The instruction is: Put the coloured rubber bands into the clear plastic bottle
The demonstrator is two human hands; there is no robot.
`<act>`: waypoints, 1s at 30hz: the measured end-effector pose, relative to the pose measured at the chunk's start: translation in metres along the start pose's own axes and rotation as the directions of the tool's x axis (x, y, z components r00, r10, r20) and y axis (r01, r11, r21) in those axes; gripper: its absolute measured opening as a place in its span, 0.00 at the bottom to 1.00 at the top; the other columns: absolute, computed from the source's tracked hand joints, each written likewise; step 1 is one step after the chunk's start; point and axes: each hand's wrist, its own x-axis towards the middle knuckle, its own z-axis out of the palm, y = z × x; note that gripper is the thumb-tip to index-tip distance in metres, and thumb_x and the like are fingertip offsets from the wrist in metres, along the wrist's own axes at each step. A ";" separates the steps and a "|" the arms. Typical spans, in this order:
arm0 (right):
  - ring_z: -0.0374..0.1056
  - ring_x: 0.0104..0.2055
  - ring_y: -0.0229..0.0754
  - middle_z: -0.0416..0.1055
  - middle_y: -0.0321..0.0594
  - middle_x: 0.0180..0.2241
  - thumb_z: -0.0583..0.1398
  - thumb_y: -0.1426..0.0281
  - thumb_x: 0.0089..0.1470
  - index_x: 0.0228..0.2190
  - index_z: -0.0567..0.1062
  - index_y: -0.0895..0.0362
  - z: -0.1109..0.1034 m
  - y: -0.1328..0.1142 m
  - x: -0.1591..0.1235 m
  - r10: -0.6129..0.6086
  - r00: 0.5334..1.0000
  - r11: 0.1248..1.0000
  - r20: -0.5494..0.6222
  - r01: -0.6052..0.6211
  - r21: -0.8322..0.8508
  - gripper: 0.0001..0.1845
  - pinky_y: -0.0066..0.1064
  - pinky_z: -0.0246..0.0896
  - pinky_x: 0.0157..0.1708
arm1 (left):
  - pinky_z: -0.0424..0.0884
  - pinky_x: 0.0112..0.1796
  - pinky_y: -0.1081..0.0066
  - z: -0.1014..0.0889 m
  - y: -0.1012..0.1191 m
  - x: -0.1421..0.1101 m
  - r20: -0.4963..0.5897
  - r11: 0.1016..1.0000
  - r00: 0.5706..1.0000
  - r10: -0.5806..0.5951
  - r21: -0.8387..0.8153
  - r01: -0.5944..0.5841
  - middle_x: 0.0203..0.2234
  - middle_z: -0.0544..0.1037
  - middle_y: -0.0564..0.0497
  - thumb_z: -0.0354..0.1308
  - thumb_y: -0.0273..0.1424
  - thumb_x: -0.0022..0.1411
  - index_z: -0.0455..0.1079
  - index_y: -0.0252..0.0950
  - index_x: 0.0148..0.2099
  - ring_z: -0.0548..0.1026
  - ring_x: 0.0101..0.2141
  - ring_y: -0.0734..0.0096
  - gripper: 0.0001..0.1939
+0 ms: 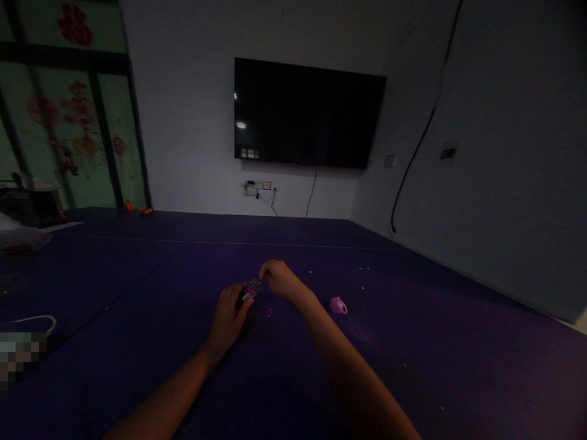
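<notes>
"Head camera: what does the left hand [229,308] have?"

"A small, dark item with a pale, shiny patch and thin pinkish strands or edges [248,296]. The thumb is on the near side and the fingers curl round the far side, so it is pinched between them. It is too small and dim to name."

"And the right hand [279,278]?"

"Bent down at the wrist, with its fingers curled and their tips at the upper right end of the small, dark item. I cannot tell whether those tips are pressed together or pinching a strand."

"Where is all this?"

"Low over a smooth, dark blue-purple floor surface [183,373], roughly mid-view. A thin pink oval ring [268,313] lies just to the right of the left hand, below the right one."

"Anything further over?"

"To the right of the right forearm, a rounded pink-purple piece with a loop at its side [338,305] lies on the floor surface, apart from the ring. Tiny white specks [363,288] are scattered beyond it."

"And the background?"

"A wide, black, flat television [307,113] on the pale wall, with white sockets [266,185] and dark cords below it. On the far left are glass doors with red decorations [76,122], and small orange objects [145,211] near their foot."
</notes>
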 end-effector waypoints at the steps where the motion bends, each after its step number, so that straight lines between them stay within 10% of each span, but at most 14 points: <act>1: 0.66 0.32 0.36 0.72 0.39 0.27 0.52 0.88 0.38 0.22 0.72 0.60 0.001 -0.002 0.000 -0.002 1.000 1.000 0.011 0.002 0.008 0.14 0.23 0.57 0.35 | 0.68 0.43 0.57 0.000 -0.001 0.000 0.003 1.000 1.000 0.007 0.001 -0.007 0.41 0.74 0.44 0.51 0.38 0.61 0.66 0.38 0.50 0.71 0.43 0.58 0.16; 12: 0.63 0.24 0.32 0.68 0.32 0.20 0.59 0.84 0.36 0.19 0.68 0.59 0.010 -0.012 0.001 0.186 0.979 0.969 -0.083 -0.169 0.182 0.09 0.22 0.54 0.25 | 0.69 0.43 0.58 0.001 0.000 -0.001 0.000 1.000 1.000 0.018 -0.008 -0.018 0.41 0.75 0.45 0.52 0.38 0.60 0.67 0.39 0.49 0.72 0.43 0.58 0.15; 30: 0.68 0.26 0.34 0.70 0.31 0.21 0.62 0.84 0.31 0.21 0.69 0.60 -0.001 0.001 -0.002 0.201 0.948 0.674 0.248 -0.317 0.667 0.11 0.24 0.63 0.30 | 0.68 0.43 0.59 0.001 0.000 -0.001 -0.016 0.999 0.999 -0.028 -0.044 0.027 0.41 0.74 0.45 0.53 0.38 0.60 0.67 0.39 0.49 0.72 0.43 0.59 0.16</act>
